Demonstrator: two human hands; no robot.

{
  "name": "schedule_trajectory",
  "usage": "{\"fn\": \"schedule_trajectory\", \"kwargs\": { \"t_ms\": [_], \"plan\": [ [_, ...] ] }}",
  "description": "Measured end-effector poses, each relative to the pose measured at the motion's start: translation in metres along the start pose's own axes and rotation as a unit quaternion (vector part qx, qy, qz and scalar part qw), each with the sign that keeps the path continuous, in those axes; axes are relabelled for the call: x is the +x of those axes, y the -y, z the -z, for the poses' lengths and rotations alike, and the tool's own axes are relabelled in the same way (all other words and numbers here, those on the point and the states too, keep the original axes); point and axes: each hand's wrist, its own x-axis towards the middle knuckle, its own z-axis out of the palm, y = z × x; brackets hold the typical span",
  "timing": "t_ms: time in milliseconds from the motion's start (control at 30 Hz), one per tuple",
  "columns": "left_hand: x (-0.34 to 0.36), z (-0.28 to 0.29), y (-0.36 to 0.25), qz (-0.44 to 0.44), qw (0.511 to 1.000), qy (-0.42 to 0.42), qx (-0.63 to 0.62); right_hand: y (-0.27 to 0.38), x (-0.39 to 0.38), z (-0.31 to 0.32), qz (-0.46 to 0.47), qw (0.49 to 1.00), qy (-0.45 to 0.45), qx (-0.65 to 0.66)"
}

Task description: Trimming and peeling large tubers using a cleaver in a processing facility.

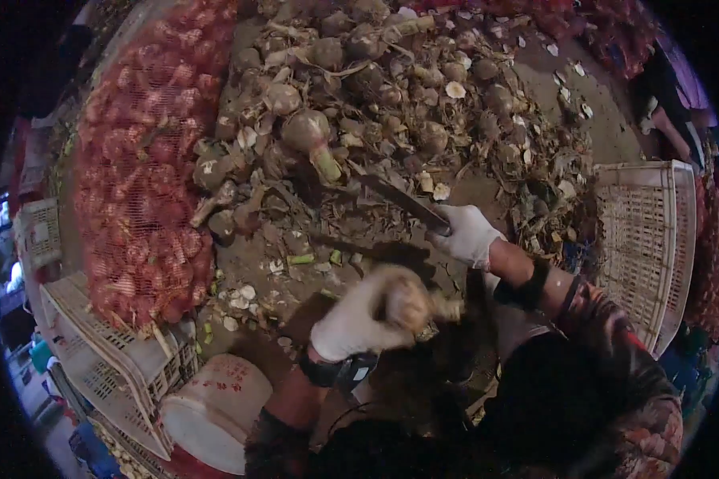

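Note:
My left hand, in a whitish glove, is closed around a pale garlic bulb with a stub of stem pointing right. The bulb is a little blurred. Just above and to the right, my gloved right hand grips a knife. Its dark, broad blade points up and left, apart from the held bulb. Beyond the blade tip lies a large bulb with a cut green stem, at the near side of a heap of bulbs and dry leaves.
Red mesh sacks full of bulbs stand along the left. A white bucket and a plastic crate are at lower left. Another pale crate stands at right. Cut root discs and stem bits litter the ground. A person's arm shows at far right.

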Motion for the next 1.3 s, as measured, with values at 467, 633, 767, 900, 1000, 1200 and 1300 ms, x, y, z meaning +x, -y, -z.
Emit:
{"fn": "schedule_trajectory", "kwargs": {
  "t_ms": [467, 633, 767, 900, 1000, 1200, 1300],
  "plan": [
    [0.103, 0.127, 0.008, -0.027, 0.819, -0.481, 0.311, 0.030, -0.001, 0.017, 0.053, 0.988, -0.129, 0.058],
    [0.059, 0.062, 0.008, -0.061, 0.929, -0.349, -0.107, 0.044, 0.003, 0.040, 0.125, 0.980, -0.154, 0.006],
    [0.027, 0.039, 0.017, -0.015, 0.948, -0.268, -0.168, 0.073, -0.005, 0.040, 0.201, 0.965, -0.097, -0.139],
    [0.024, 0.020, 0.005, -0.036, 0.953, -0.269, -0.135, 0.079, -0.013, 0.036, 0.221, 0.948, -0.076, -0.216],
    [0.019, 0.023, 0.020, -0.016, 0.944, -0.291, -0.155, 0.080, -0.014, 0.031, 0.252, 0.939, -0.063, -0.225],
    [0.012, 0.021, 0.028, -0.091, 0.917, -0.296, -0.253, 0.085, -0.021, 0.029, 0.268, 0.934, -0.070, -0.227],
    [0.005, 0.028, 0.036, -0.094, 0.887, -0.300, -0.337, 0.078, -0.015, 0.025, 0.258, 0.940, -0.039, -0.219]
  ]
}}
